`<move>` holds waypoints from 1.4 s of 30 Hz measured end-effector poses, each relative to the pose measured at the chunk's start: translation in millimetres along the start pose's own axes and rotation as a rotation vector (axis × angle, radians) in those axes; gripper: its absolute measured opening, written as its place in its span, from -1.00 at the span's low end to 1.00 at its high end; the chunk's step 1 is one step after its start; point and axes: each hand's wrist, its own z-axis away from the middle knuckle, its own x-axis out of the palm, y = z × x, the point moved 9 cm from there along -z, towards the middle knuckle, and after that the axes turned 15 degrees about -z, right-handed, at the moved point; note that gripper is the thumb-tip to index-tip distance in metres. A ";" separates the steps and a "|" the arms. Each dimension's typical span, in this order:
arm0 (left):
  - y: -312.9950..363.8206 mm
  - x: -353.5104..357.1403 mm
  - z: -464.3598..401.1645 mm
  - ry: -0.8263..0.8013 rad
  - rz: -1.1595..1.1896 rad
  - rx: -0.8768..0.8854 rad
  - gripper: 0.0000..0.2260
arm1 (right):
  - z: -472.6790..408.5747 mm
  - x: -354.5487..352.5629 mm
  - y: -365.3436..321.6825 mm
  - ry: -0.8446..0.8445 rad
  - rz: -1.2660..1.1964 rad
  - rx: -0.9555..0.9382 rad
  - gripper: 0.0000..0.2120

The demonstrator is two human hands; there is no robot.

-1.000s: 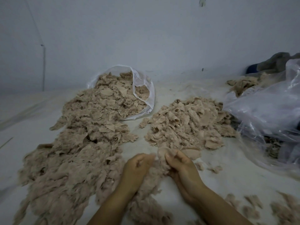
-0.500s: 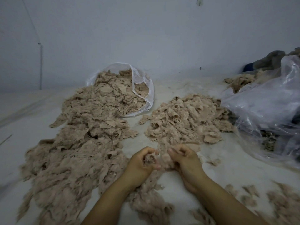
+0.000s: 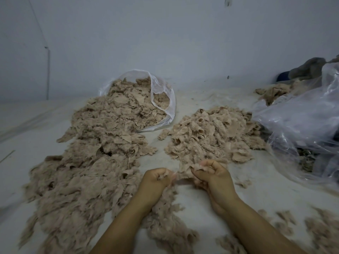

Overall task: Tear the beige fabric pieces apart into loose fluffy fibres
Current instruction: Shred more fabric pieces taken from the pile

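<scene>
1. The left hand [image 3: 157,182] was curled around one end of a beige fabric piece [image 3: 184,171], its fingers closed on a frayed tuft of it.
2. The right hand [image 3: 212,176] gripped the other end, its fingers [image 3: 207,165] bent over the top edge and clamped on the cloth.
3. The fabric piece stretched between the two hands, just in front of the near edge of the middle pile of fabric pieces [image 3: 212,132]; whether it touched that pile could not be told.
4. A strip of loose fluffy fibres [image 3: 165,220] lay on the white surface [image 3: 256,189] below and between the forearms.
5. A larger heap of torn fibre [image 3: 78,184] spread along the left, reaching back to a clear plastic bag [image 3: 165,99] lying on its side, with fabric spilling from its mouth.
6. At the right sat a crumpled clear plastic sheet [image 3: 297,125], with more beige fabric [image 3: 273,92] behind it.
7. Small tufts [image 3: 286,220] were scattered near the right forearm.
</scene>
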 end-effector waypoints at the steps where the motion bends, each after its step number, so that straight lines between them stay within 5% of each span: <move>1: 0.3 -1.2 -0.5 -0.003 0.009 -0.002 -0.71 | 0.1 -2.1 -3.0 0.018 -0.002 -0.017 -0.76; 10: -3.8 -9.4 1.4 -0.007 0.110 -0.057 -0.74 | -7.9 -23.6 -29.3 0.165 -0.039 -0.131 -0.79; 14: -21.5 -17.0 0.1 0.111 0.368 -0.194 -0.80 | -10.6 -7.2 -41.6 0.038 0.632 -0.305 -0.63; 16: -21.2 -11.8 -1.8 0.114 0.438 -0.204 -0.83 | -2.1 11.3 -45.8 -0.046 0.780 -0.427 -0.78; 18: -19.2 -7.7 -2.0 0.105 0.454 -0.185 -0.87 | 6.8 27.8 -23.7 -0.229 0.689 -0.277 -0.90; 21: -14.0 -3.3 -1.7 0.065 0.541 -0.133 -0.89 | 15.9 38.4 13.4 -0.366 0.714 -0.087 -0.73; 26: -21.5 -24.7 -2.9 0.228 0.446 -0.155 -0.86 | 9.6 27.2 11.7 -0.221 0.347 0.035 -0.82; 31: -10.4 5.5 3.9 -0.118 0.124 -0.057 -0.62 | 15.1 25.3 18.0 -0.208 0.290 0.080 -0.76; 33: -0.8 9.4 5.9 -0.084 0.158 0.017 -0.81 | 14.2 23.6 14.3 -0.179 0.235 0.073 -0.79; 38: -14.3 2.2 -1.6 -0.017 0.570 -0.120 -0.85 | 11.7 15.2 12.2 -0.098 0.220 0.093 -0.71; 42: -14.6 -3.0 -1.7 -0.037 0.390 -0.099 -0.83 | 9.1 11.7 14.3 -0.086 0.172 0.108 -0.69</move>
